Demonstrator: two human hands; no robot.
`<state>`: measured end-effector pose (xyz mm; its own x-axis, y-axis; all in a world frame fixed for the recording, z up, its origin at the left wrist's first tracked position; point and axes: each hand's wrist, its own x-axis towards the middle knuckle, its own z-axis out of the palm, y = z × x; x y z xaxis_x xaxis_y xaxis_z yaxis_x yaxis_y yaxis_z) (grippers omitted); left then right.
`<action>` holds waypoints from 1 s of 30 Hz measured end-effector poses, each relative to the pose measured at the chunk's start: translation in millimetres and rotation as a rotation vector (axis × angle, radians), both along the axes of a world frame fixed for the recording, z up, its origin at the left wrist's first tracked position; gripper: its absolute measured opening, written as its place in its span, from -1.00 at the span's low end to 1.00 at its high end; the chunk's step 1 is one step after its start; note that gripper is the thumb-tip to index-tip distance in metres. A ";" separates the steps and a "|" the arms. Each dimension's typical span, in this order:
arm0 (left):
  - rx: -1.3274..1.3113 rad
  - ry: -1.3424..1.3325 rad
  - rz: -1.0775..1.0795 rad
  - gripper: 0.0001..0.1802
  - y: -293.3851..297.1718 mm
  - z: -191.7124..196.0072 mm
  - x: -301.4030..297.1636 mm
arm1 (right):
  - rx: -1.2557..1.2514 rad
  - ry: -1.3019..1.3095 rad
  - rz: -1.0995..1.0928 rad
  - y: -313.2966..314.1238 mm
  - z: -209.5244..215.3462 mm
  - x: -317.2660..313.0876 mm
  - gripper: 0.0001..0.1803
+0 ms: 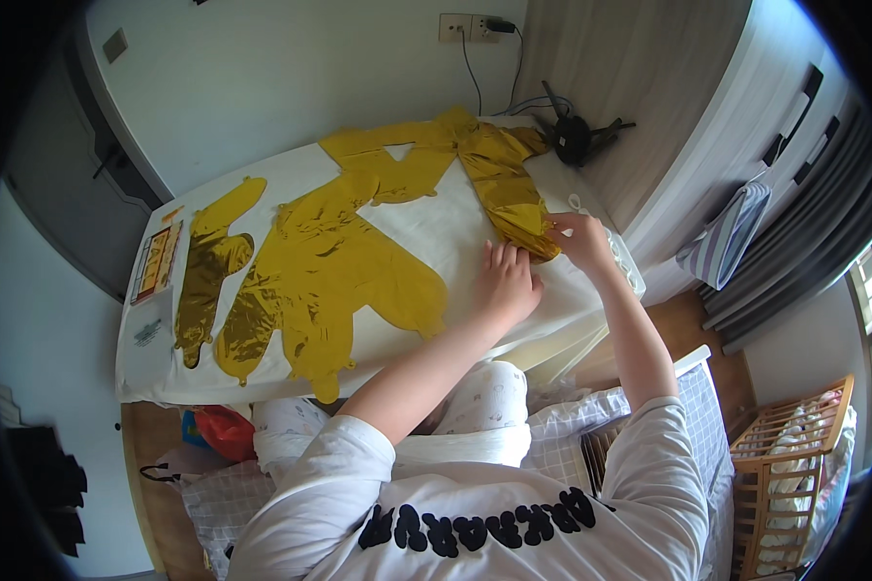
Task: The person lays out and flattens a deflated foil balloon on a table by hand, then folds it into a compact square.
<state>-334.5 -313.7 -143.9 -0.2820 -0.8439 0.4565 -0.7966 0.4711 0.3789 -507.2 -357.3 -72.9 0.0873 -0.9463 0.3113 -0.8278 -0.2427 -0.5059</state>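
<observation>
A gold foil balloon (502,189), flat and wrinkled, lies on the right part of the white-covered table. My right hand (581,242) pinches its near end from the right side. Bent fingers of my left hand (510,283) close on the same end from the left; the fingertips are partly hidden against the foil. Other flat gold foil balloons are spread to the left: a large one (325,266) in the middle, a narrow curved one (211,271) at the left, and another (397,165) along the back that meets the one in my hands.
A black router (574,140) with antennas and cables stands at the back right corner. A printed flat package (157,259) and a small clear bag (148,332) lie at the table's left edge. Thin white ribbon (576,203) is near my right hand. A wooden crib (790,465) stands at lower right.
</observation>
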 end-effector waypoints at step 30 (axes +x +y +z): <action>-0.022 -0.052 0.008 -0.37 2.5 -2.2 3.7 | -0.157 0.157 0.109 -35.7 38.0 3.9 -0.61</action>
<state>-330.9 -311.2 -146.1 -0.2993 -0.8362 0.4595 -0.8185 0.4725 0.3268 -503.3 -393.1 -34.9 0.2452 -0.8698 0.4282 -0.8577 -0.4005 -0.3224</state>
